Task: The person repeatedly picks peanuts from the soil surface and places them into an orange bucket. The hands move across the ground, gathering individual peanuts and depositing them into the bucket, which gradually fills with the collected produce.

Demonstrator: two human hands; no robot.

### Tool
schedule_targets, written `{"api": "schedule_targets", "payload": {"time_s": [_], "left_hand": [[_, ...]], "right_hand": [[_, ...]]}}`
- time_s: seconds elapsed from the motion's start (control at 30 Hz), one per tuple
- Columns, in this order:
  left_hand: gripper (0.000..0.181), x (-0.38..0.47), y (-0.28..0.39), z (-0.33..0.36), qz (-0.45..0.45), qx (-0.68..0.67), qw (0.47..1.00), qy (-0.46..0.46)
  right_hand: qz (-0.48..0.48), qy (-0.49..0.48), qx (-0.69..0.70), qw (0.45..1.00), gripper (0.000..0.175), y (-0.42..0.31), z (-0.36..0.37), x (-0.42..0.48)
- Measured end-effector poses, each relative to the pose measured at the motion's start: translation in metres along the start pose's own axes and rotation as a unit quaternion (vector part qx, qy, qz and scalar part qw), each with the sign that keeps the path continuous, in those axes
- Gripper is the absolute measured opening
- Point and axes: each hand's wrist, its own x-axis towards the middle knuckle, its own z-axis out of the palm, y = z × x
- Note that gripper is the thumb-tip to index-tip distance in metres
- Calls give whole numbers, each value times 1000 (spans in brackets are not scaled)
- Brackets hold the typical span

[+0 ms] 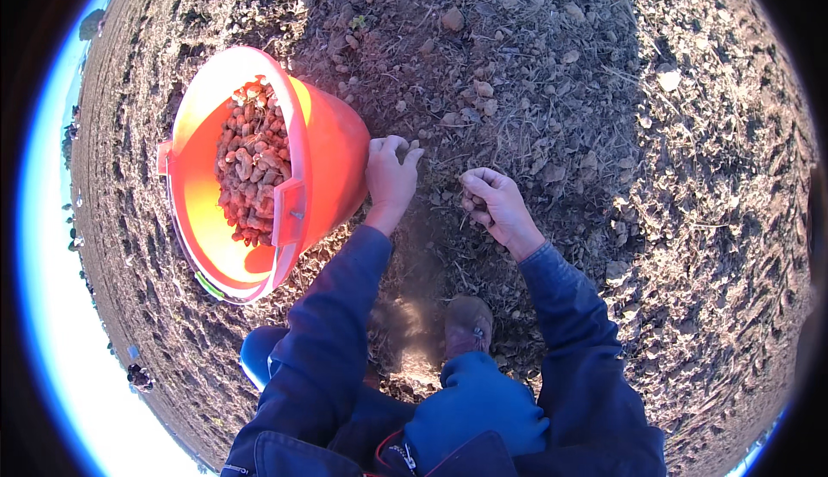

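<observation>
An orange-red plastic bucket [336, 153] stands on the soil at the left, its wide mouth facing up and towards the left. Unshelled peanuts [252, 160] fill part of it. Beside the bucket's right wall is my left hand [392, 179], pinching what looks like a single peanut [414, 147] between thumb and forefinger. My right hand [498, 208], just right of the middle, is curled around several peanuts [474, 205] over the ground. The two hands are apart.
Dry soil [550, 89] with clods, small stones and plant litter surrounds me. One shoe [468, 325] is on the ground below my hands. The bucket's metal handle hangs along its lower rim. Far off at the left edge are trees and a distant person [140, 377].
</observation>
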Motion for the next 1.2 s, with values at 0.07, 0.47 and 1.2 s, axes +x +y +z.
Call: {"api": "schedule_targets", "payload": {"time_s": [0.07, 0.47, 1.2], "left_hand": [[17, -2, -2, -2, -69, -37, 996, -45], [25, -100, 92, -179, 68, -315, 946, -27], [21, -23, -221, -348, -387, -186, 902, 43]], "right_hand": [[-220, 37, -160, 962, 10, -16, -1, 19], [-475, 137, -551, 672, 21, -96, 81, 28], [-80, -168, -191, 964, 51, -42, 191, -29]]}}
